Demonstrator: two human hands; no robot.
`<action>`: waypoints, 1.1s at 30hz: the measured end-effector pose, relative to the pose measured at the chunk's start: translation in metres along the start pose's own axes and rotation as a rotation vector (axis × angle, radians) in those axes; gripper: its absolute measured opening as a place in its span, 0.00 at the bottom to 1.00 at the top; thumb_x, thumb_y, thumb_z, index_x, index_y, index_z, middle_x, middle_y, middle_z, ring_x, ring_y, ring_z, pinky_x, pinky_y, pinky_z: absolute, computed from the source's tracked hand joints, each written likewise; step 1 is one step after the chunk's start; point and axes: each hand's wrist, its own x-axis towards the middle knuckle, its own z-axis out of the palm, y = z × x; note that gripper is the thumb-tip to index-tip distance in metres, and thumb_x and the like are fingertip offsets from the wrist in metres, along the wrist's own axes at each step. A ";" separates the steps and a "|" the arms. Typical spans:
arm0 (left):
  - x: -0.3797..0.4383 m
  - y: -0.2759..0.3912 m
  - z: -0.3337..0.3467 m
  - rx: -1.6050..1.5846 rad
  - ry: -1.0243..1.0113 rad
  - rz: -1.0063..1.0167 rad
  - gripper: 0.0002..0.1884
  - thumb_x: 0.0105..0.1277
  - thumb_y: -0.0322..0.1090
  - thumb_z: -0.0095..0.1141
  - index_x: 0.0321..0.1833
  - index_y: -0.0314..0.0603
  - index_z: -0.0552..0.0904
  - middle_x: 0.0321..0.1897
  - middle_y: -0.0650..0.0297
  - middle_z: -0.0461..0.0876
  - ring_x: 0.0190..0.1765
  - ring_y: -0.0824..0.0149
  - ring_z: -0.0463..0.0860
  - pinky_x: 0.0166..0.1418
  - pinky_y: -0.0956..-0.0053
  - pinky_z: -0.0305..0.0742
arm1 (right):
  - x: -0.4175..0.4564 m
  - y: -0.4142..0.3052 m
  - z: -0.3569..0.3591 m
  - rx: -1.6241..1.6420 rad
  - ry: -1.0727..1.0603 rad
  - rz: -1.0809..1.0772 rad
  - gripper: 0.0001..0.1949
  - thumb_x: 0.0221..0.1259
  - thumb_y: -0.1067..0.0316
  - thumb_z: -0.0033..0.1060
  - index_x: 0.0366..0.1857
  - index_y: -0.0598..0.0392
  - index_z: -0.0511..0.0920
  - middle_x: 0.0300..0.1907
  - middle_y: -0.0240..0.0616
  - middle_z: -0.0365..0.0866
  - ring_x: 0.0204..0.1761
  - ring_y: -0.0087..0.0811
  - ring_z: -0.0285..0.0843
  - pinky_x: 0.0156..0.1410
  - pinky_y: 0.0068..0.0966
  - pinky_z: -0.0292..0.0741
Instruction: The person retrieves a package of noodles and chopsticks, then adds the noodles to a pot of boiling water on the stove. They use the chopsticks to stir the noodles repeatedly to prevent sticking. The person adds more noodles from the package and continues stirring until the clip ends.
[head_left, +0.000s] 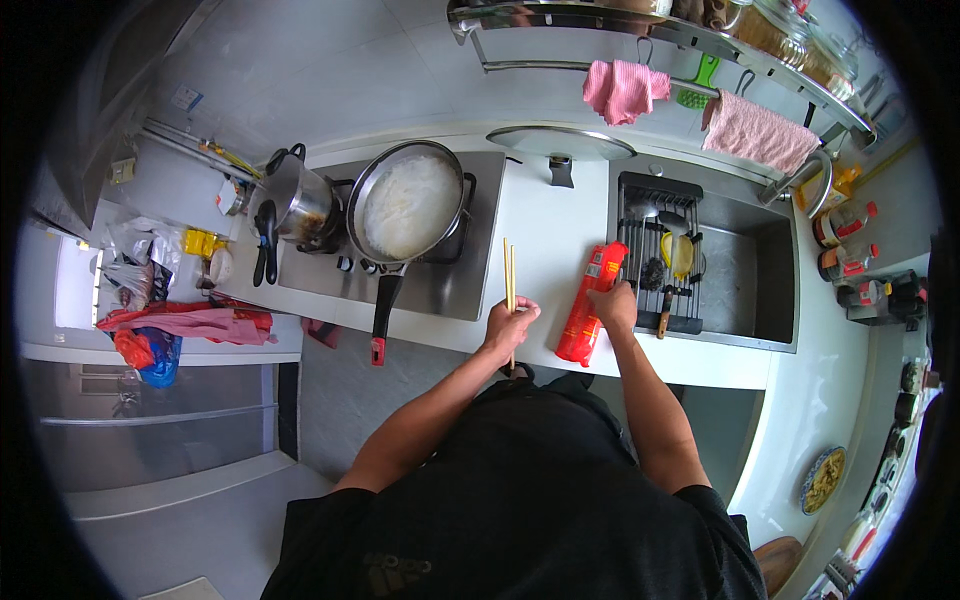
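My left hand (511, 328) holds a pair of chopsticks (509, 271) upright at the counter's front edge. My right hand (615, 307) grips the side of a long red plastic packet (579, 326) lying on the white counter (536, 225). To the left, a frying pan (409, 202) with whitish, cloudy liquid sits on the gas hob, its black handle pointing towards me. A glass pan lid (561, 142) leans against the back wall, its dark handle facing out. What the packet contains is hidden.
A steel pot (304, 202) stands left of the pan. On the right, a roll-up rack (645, 225) with utensils and a knife (665, 311) spans part of the sink (727, 270). Pink cloths (761, 133) hang from the rail; bottles (844, 225) and a patterned dish (823, 480) stand farther right.
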 end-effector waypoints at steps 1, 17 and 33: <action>0.000 -0.001 -0.001 -0.015 -0.003 -0.002 0.07 0.67 0.33 0.64 0.42 0.41 0.80 0.22 0.76 0.69 0.17 0.82 0.60 0.20 0.83 0.54 | 0.002 0.001 0.000 0.041 -0.047 0.015 0.31 0.49 0.46 0.77 0.47 0.64 0.82 0.47 0.53 0.87 0.49 0.48 0.87 0.55 0.39 0.82; 0.018 -0.023 -0.002 0.508 0.059 0.267 0.26 0.57 0.42 0.74 0.55 0.35 0.82 0.26 0.70 0.73 0.29 0.73 0.72 0.34 0.75 0.70 | 0.000 0.017 0.080 0.830 0.046 0.050 0.08 0.47 0.70 0.66 0.28 0.64 0.84 0.23 0.41 0.85 0.25 0.32 0.85 0.33 0.32 0.80; -0.019 0.036 -0.003 0.881 0.111 0.481 0.20 0.60 0.43 0.70 0.51 0.41 0.86 0.40 0.52 0.88 0.44 0.51 0.88 0.47 0.62 0.82 | -0.119 -0.094 0.010 1.519 -0.290 0.134 0.04 0.56 0.81 0.57 0.28 0.58 0.78 0.21 0.35 0.80 0.18 0.25 0.75 0.26 0.22 0.73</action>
